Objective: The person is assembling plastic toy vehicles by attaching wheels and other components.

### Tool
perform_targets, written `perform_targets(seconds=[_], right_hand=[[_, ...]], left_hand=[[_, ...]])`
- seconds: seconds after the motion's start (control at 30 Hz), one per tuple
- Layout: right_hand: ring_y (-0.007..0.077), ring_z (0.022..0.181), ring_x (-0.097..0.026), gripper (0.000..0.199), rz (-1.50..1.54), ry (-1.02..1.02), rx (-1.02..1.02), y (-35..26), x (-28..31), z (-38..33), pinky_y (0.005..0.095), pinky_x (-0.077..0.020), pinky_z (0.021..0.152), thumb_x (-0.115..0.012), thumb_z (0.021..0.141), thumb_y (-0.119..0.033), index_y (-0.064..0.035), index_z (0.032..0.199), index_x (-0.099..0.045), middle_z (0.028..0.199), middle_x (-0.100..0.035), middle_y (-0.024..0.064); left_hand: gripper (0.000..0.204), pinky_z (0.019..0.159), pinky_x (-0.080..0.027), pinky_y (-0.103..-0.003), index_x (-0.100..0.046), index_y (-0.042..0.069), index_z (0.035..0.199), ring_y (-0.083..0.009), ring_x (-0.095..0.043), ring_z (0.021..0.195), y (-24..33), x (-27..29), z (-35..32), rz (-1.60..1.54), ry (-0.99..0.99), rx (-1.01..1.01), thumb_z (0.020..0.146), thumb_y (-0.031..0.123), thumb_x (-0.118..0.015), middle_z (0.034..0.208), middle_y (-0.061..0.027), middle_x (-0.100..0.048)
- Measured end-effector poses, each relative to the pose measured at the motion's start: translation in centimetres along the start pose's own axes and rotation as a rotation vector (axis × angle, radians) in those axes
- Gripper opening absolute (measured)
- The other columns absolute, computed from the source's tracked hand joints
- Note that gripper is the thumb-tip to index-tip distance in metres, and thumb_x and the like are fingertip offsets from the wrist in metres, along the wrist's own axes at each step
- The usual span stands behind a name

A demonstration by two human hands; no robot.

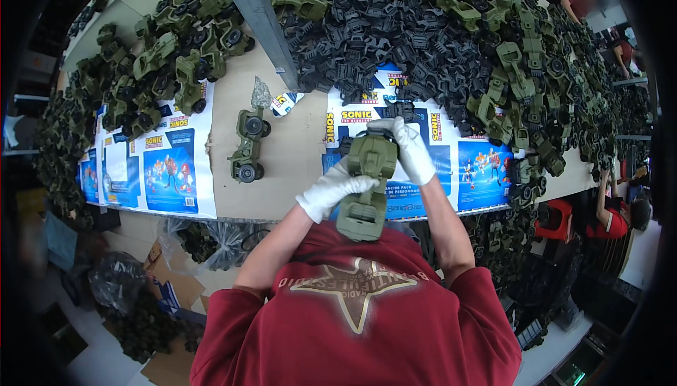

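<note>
An olive-green toy military truck [365,215] is held out over the table's near edge, its long body pointing away from me. My left hand [330,190], in a white glove, is closed around the middle of the truck with the thumb across it. At the truck's far end, my gloved right hand [410,149] is closed on its edge, where a black part [377,133] shows partly under the fingers. Just beyond that hand lie some loose black plastic parts [404,111]. Another green toy truck with black wheels [247,145] rests on the table to the left.
A big heap of black plastic parts [367,29] covers the back centre. Green toy trucks are piled at left [173,61] and right [518,79]. A grey metal post [257,19] rises behind the table. Printed sheets [169,164] cover parts of the tabletop. Other people are at far right.
</note>
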State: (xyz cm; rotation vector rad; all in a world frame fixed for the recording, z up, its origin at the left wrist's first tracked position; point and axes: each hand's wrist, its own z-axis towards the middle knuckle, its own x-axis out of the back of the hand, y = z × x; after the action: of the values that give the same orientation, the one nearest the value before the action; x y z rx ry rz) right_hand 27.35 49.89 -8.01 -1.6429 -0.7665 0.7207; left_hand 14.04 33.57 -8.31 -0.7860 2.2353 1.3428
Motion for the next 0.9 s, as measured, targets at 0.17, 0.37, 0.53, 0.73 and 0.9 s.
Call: perform_targets(seconds=[0.17,0.37,0.53,0.73,0.9], right_hand=[[0.0161,0.103,-0.06,0.067,0.148,0.088,-0.085,0.8,-3.9,-1.6,0.0324,-0.0473,0.092,-0.031,0.102,-0.056,0.0015,0.115,-0.064,0.112,-0.066,0.0106],[0.0251,0.113,-0.058,0.057,-0.175,0.207,0.366,0.5,-5.6,-3.7,0.0365,-0.0434,0.1,-0.05,0.097,-0.047,0.0003,0.128,-0.054,0.121,-0.062,0.0151],[0.024,0.108,-0.059,0.036,-0.147,0.301,0.198,1.7,-6.3,-4.4,0.0359,-0.0453,0.096,-0.054,0.092,-0.017,0.0017,0.122,-0.056,0.115,-0.063,0.0156],[0.022,0.123,-0.05,0.063,0.468,0.099,-0.279,2.7,-5.3,-5.6,0.0381,-0.0395,0.105,-0.053,0.099,-0.041,-0.0052,0.147,-0.033,0.136,-0.049,0.0122],[0.0214,0.122,-0.052,0.055,0.716,-0.019,-0.466,3.5,-3.4,-7.5,0.0402,-0.0429,0.103,-0.051,0.1,-0.04,-0.0125,0.146,-0.037,0.134,-0.052,0.0067]], left_hand=[[0.107,0.105,-0.042,-0.033,-0.03,0.004,0.148,-0.0195,-0.049,0.125,-0.1,0.3,1.3,0.008,0.005,-0.428,0.061,0.014,-0.092,0.135,-0.0092,-0.05],[0.097,0.101,-0.046,-0.034,-0.037,0.002,0.142,-0.0198,-0.052,0.12,-1.2,0.7,0.9,0.037,0.04,-0.537,0.062,0.016,-0.091,0.132,-0.0104,-0.053],[0.087,0.1,-0.047,-0.033,-0.043,0.003,0.136,-0.0185,-0.055,0.116,-3.4,0.9,1.1,0.019,0.091,-0.572,0.065,0.019,-0.091,0.129,-0.01,-0.054],[0.075,0.099,-0.048,-0.034,-0.045,0.001,0.134,-0.0173,-0.055,0.116,-2.0,1.5,1.9,0.065,0.275,-0.517,0.073,0.015,-0.085,0.129,-0.0104,-0.055],[0.07,0.103,-0.043,-0.037,-0.049,-0.004,0.129,-0.0236,-0.05,0.125,2.1,5.2,1.1,0.617,0.542,-0.688,0.075,0.024,-0.085,0.132,-0.0149,-0.055]])
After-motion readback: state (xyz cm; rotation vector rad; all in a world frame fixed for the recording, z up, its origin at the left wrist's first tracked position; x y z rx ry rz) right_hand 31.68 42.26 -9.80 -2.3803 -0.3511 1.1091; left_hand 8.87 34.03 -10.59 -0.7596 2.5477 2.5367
